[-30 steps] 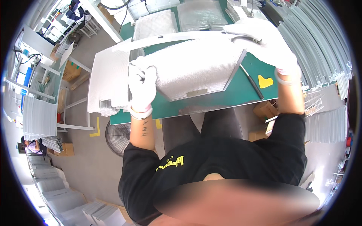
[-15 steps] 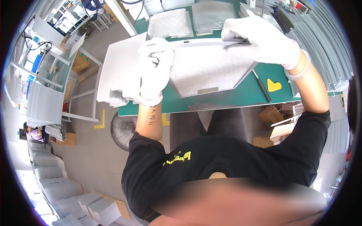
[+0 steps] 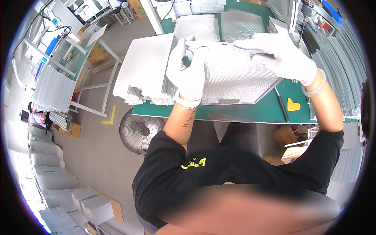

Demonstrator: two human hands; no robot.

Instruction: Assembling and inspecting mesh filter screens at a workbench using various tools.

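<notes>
A silvery mesh panel [image 3: 243, 80] with a framed edge and angled near corners lies before me, over the green tabletop. White gloves cover both of my hands. My left hand [image 3: 187, 72] is closed at the panel's far left corner, thumb and fingers curled about the edge. Along the far edge on the right, my right hand [image 3: 282, 56] pinches the frame between the fingers and the thumb. Beside the panel's right side lie a thin tool with a black handle [image 3: 282, 105] and a small yellow flat piece [image 3: 293, 104].
Stacked white panels [image 3: 145, 62] overhang the green table [image 3: 235, 114] at its left. Mesh sheets [image 3: 242, 24] lie farther back. Many grey panels [image 3: 337, 74] stand on the right. A round floor fan [image 3: 141, 131] sits below the table's left end. Someone is seated [image 3: 39, 116] far left.
The view has shifted, so the table sits farther right. My left hand remains at the panel's left corner. The right-hand fingers now lie straighter along the far edge.
</notes>
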